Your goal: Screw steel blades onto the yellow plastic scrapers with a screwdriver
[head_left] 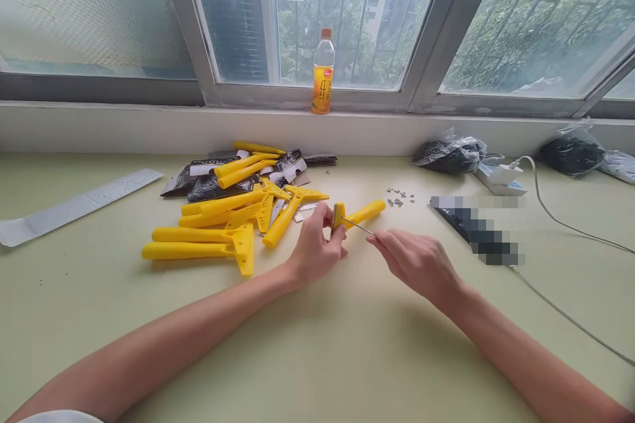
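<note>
My left hand [317, 244] is closed around the head of a yellow scraper [366, 213], whose handle points off to the right. A screwdriver [358, 226] with a thin metal shaft sits in my closed right hand [414, 261], which hides its handle. The shaft's tip meets the scraper head near my left fingers; the exact contact point is too small to make out. Just beyond the scraper handle lie several small screws [397, 198]. More yellow scrapers [198, 242] are heaped left of my left hand, some lying side by side.
Dark packets [218, 186] lie under the heap. A long silvery strip [82, 205] rests at far left. To the right are a blurred black object [471, 228] with a cable, a power strip [501, 178] and plastic bags [451, 153]. A drink bottle [322, 79] stands on the sill.
</note>
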{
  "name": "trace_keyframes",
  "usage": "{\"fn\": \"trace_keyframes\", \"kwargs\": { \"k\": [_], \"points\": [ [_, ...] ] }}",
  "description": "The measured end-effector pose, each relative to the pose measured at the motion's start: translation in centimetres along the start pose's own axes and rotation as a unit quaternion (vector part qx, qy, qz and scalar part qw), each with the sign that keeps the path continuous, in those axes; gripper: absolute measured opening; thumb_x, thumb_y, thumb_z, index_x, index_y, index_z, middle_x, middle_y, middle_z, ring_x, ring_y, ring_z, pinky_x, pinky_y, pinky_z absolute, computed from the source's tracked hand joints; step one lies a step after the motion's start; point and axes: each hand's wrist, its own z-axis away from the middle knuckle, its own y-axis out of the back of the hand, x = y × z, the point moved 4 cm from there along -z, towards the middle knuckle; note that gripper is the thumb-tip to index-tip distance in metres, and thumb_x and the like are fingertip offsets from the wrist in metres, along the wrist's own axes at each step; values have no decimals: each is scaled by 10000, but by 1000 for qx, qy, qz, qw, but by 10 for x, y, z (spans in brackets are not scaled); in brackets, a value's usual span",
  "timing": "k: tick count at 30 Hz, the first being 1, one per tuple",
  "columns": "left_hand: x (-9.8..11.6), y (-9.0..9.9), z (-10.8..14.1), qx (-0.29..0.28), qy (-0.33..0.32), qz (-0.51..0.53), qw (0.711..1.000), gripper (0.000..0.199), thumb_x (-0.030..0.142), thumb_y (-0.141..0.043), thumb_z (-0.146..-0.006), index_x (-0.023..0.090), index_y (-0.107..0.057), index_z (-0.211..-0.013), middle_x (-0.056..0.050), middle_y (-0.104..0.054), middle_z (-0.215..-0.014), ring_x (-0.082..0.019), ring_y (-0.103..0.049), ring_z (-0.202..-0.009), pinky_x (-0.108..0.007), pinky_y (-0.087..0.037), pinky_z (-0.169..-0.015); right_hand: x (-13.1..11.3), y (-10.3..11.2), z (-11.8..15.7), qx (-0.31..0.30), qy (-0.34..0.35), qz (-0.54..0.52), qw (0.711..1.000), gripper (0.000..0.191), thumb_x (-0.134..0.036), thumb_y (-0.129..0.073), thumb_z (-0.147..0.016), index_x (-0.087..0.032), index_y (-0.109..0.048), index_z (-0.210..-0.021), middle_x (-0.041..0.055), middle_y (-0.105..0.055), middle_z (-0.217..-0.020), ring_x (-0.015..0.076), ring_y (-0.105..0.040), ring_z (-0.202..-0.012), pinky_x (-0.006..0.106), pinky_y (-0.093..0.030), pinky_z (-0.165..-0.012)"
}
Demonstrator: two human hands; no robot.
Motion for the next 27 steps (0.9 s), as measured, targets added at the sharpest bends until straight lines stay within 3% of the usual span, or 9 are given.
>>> {"fn": "trace_keyframes", "kwargs": {
  "k": [5, 9, 11, 13, 16, 18, 21, 23, 27],
  "points": [
    [2, 1, 2, 1, -67, -75, 995, 234, 252, -564, -931, 242, -334, -889, 23, -405, -875, -99, -537, -631, -237, -537, -480, -7, 1, -1, 6, 7, -26, 1000, 125, -120, -545, -998, -134, -649, -931, -65, -343, -596, 101, -237, -534, 264, -244, -491],
    [3, 2, 3, 1, -131, -134, 982, 204, 216, -535, -936, 245, -335, -915, 2, -452, -903, -124, -520, -692, -253, -527, -528, -13, 1, 3, 8, -189, -252, 949, 211, -217, -517, -1022, -158, -660, -879, -56, -315, -608, 95, -229, -531, 260, -233, -484],
    [4, 4, 3, 6, -144, -151, 978, 196, 217, -533, -935, 245, -339, -924, -11, -469, -937, -134, -518, -722, -257, -518, -540, -10, -2, 5, -6, -340, -383, 859, 268, -362, -555, -1009, -170, -671, -861, -73, -258, -570, 89, -197, -499, 254, -204, -449],
    [5, 5, 3, 9, -151, -164, 975, 179, 219, -524, -940, 244, -347, -928, -20, -475, -958, -142, -517, -748, -260, -513, -552, -7, -10, 8, -50, -462, -516, 719, 342, -504, -597, -963, -183, -668, -870, -95, -184, -554, 83, -138, -474, 241, -167, -408],
    [6, 4, 4, 4, -149, -155, 977, 148, 226, -514, -951, 242, -368, -929, -22, -481, -949, -147, -511, -755, -265, -519, -564, -3, -20, 10, -131, -523, -624, 565, 412, -603, -660, -882, -191, -662, -905, -109, -137, -583, 83, -75, -485, 231, -126, -373],
    [6, 2, 3, 7, -134, -122, 983, 156, 249, -541, -945, 241, -387, -918, -19, -487, -921, -148, -512, -742, -266, -524, -557, 7, -21, 9, -131, -508, -597, 607, 427, -613, -649, -886, -189, -672, -933, -106, -153, -586, 88, -93, -490, 233, -142, -384],
    [3, -2, 1, 27, -80, -55, 995, 211, 294, -593, -923, 239, -394, -880, -6, -481, -875, -144, -535, -719, -248, -520, -517, 19, -13, 1, -67, -372, -398, 836, 340, -536, -607, -945, -203, -670, -933, -84, -261, -560, 98, -195, -502, 248, -216, -458],
    [1, -3, -1, 36, -34, -22, 999, 234, 305, -599, -917, 237, -383, -860, 2, -475, -860, -143, -567, -718, -230, -513, -483, 14, -10, -5, -55, -228, -236, 943, 274, -433, -564, -986, -207, -646, -853, -58, -357, -568, 104, -244, -519, 260, -232, -496],
    [0, -3, -3, 45, 5, 8, 999, 243, 301, -591, -916, 236, -368, -847, 6, -479, -861, -148, -608, -741, -228, -537, -475, 2, -12, -10, -71, -57, -41, 995, 295, -246, -444, -1015, -188, -633, -796, -42, -368, -557, 116, -197, -505, 278, -171, -465]
  ]
}}
